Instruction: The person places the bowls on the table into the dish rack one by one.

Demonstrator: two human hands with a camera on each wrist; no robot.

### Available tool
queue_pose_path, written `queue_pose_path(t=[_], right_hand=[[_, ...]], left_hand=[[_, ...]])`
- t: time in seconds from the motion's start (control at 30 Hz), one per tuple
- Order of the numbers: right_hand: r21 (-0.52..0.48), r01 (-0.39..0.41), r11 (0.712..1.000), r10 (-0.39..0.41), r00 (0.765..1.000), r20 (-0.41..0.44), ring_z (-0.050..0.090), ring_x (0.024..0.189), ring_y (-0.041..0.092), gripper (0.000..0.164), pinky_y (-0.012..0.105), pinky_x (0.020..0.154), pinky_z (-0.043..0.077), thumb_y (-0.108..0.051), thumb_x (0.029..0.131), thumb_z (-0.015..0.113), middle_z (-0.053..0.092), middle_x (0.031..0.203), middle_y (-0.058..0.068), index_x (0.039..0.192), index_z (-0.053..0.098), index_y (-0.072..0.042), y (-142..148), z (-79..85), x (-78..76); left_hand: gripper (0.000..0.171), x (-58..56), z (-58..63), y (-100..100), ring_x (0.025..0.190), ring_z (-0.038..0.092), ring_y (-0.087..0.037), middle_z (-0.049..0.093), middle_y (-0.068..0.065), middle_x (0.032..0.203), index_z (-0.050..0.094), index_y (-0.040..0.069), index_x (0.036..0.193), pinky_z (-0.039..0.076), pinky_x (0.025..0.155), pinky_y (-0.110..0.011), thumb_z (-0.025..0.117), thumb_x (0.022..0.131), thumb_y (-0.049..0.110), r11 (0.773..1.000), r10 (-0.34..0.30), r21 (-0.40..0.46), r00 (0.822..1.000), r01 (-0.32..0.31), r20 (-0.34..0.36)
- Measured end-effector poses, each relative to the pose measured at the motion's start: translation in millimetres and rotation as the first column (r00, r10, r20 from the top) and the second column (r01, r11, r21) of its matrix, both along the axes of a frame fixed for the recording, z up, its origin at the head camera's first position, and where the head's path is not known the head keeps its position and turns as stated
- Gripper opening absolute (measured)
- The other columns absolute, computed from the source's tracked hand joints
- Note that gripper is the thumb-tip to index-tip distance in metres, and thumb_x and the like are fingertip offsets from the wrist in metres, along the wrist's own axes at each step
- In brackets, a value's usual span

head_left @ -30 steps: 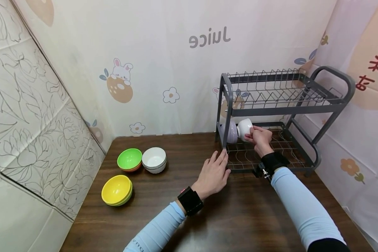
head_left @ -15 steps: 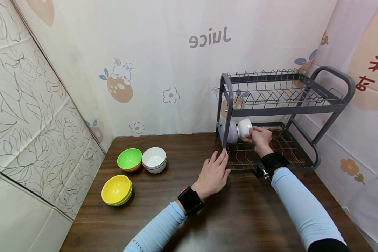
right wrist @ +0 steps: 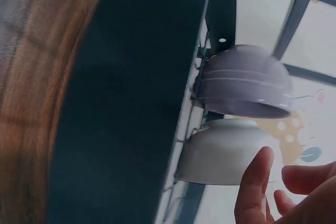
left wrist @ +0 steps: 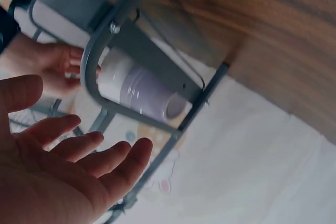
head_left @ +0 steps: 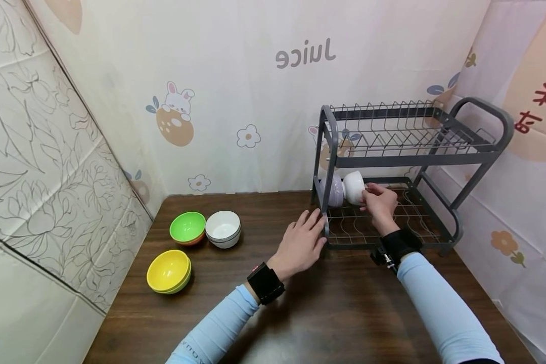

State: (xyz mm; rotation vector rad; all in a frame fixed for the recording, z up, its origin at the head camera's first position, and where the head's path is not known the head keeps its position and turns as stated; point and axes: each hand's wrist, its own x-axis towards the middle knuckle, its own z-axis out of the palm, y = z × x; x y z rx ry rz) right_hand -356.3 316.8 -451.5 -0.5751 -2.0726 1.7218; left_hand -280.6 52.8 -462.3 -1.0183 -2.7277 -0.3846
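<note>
A white bowl (head_left: 353, 187) stands on its side on the lower tier of the dark grey dish rack (head_left: 405, 162), its base toward a pale purple bowl (head_left: 335, 192) at the rack's left end. My right hand (head_left: 380, 206) is at the white bowl's rim. In the right wrist view, one finger overlaps that bowl (right wrist: 220, 153) while the thumb stands apart, not pinching it. My left hand (head_left: 299, 247) has its fingers spread by the rack's front left post. From the left wrist, its palm (left wrist: 58, 177) shows with nothing in it.
On the left of the brown wooden table (head_left: 255, 313) sit a green bowl (head_left: 187, 227) over an orange one, stacked white bowls (head_left: 223, 227), and a yellow bowl (head_left: 168, 271) over a green one. The rack's upper wire tier (head_left: 391, 131) overhangs the right hand.
My right hand has loosened from the white bowl and drawn slightly right. The left hand has shifted a little left from the rack post. Both bowls on the rack keep their places.
</note>
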Motion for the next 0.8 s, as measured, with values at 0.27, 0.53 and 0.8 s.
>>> queue_pose_path(t=[0.27, 0.53, 0.8], right_hand=[[0.296, 0.002, 0.955, 0.059, 0.979, -0.196, 0.066, 0.067, 0.009, 0.019, 0.021, 0.058, 0.055, -0.007, 0.097, 0.074, 0.074, 0.101, 0.014, 0.116, 0.077, -0.001, -32.2, -2.9, 71.3], [0.496, -0.173, 0.851, 0.31, 0.928, -0.208, 0.064, 0.071, 0.009, 0.014, 0.018, 0.063, 0.049, 0.006, 0.087, 0.081, 0.076, 0.086, 0.002, 0.095, 0.081, -0.005, -95.1, -38.4, 143.6], [0.642, -0.309, 0.702, 0.462, 0.883, -0.08, 0.062, 0.074, 0.005, 0.022, 0.027, 0.064, 0.052, 0.008, 0.087, 0.08, 0.068, 0.086, -0.007, 0.093, 0.079, -0.013, -133.4, -56.4, 166.2]], left_hand=[[0.03, 16.5, 10.7, -35.9, 0.108, 0.068, -0.02, 0.072, -0.003, 0.117, 0.074, 0.012, 0.125, 0.055, 0.091, -0.036, 0.061, 0.108, 0.032, 0.986, 0.017, 0.165, 0.994, 0.001, -0.107], [0.012, 40.6, -14.2, -57.4, 0.075, 0.064, -0.012, 0.062, 0.006, 0.082, 0.075, 0.016, 0.093, 0.054, 0.068, -0.029, 0.07, 0.102, 0.021, 0.987, 0.007, 0.161, 0.993, 0.012, -0.121], [0.011, 51.2, -37.4, -60.5, 0.073, 0.064, -0.012, 0.061, 0.006, 0.079, 0.074, 0.016, 0.088, 0.054, 0.066, -0.027, 0.072, 0.099, 0.019, 0.985, 0.016, 0.172, 0.997, -0.002, -0.077]])
